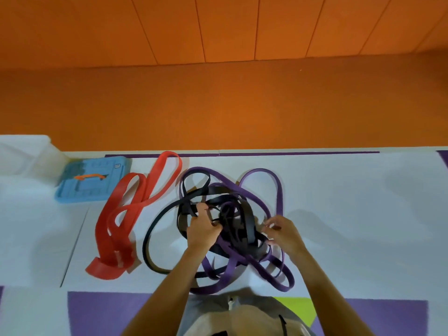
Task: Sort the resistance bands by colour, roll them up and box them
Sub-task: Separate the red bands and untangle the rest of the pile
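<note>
A tangled heap of black bands (pixel 155 229) and purple bands (pixel 278 190) lies in the middle of the white table (pixel 363 214). My left hand (pixel 202 229) grips a black band near the top of the tangle. My right hand (pixel 283 230) is at the heap's right side with curled fingers pinching a band there; which colour it holds is unclear. Several red bands (pixel 126 214) lie apart in a loose pile to the left.
A blue plastic box lid (pixel 92 180) with an orange handle lies at the back left, next to a translucent white container (pixel 26 154). An orange floor lies beyond the table's far edge. Purple and green patches mark the near edge.
</note>
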A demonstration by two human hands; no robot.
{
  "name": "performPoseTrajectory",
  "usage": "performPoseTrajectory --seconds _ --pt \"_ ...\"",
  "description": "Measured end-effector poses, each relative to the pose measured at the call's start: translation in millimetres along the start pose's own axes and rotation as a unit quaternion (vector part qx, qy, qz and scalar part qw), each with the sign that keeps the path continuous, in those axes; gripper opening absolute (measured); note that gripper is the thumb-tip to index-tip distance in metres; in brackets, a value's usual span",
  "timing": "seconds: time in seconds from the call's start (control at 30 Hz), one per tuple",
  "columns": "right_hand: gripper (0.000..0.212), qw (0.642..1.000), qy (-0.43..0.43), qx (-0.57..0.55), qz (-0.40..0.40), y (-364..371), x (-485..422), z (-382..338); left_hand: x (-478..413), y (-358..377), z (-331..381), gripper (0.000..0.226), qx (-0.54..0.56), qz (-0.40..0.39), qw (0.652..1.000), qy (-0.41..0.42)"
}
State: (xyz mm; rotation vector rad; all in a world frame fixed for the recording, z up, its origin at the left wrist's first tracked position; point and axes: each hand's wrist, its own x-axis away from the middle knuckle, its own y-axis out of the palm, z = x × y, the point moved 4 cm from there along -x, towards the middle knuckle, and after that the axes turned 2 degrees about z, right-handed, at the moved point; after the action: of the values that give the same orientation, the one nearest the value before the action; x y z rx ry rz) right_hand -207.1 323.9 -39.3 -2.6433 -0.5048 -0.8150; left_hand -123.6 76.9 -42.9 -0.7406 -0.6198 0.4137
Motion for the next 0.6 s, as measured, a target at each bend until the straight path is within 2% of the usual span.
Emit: performPoseTrajectory --seconds 0.07,0.13,0.23,0.3,0.37,0.47,0.53,0.6 --pt "0.02 0.996 0.086 -0.033 0.003 -0.6 -5.6 12.8 7.8 1.7 -0.3 0.07 -0.023 -0.046 0.998 0.029" --pt "0.025 0.991 0.124 -0.011 -0.039 7.4 -6.3 18.1 13.1 2.3 -0.4 0.065 -0.063 -0.076 0.994 0.041" --pt "0.022 0.99 0.086 0.054 -0.094 20.9 -5.9 19.0 20.3 0.9 -5.1 0.045 -0.083 -0.083 0.992 0.041" --pt "0.017 0.992 0.076 0.038 -0.097 22.4 -4.1 17.2 25.7 0.3 -9.2 0.032 -0.092 -0.089 0.991 0.036" --pt "0.015 0.994 0.068 0.034 -0.076 15.8 -5.6 14.9 30.4 1.1 -12.0 0.019 -0.086 -0.093 0.991 0.031" --pt "0.03 0.998 0.058 0.02 -0.015 6.3 -9.5 12.5 33.5 2.6 -14.6 0.009 -0.05 -0.104 0.993 0.032" --pt "0.03 0.998 0.052 -0.009 0.032 0.2 -11.8 11.6 35.1 0.6 -16.3 0.012 -0.009 -0.151 0.988 0.028" --pt "0.025 0.998 0.034 -0.017 0.054 -4.8 -14.3 10.9 33.5 -8.7 -16.9 0.027 0.021 -0.189 0.981 0.02"
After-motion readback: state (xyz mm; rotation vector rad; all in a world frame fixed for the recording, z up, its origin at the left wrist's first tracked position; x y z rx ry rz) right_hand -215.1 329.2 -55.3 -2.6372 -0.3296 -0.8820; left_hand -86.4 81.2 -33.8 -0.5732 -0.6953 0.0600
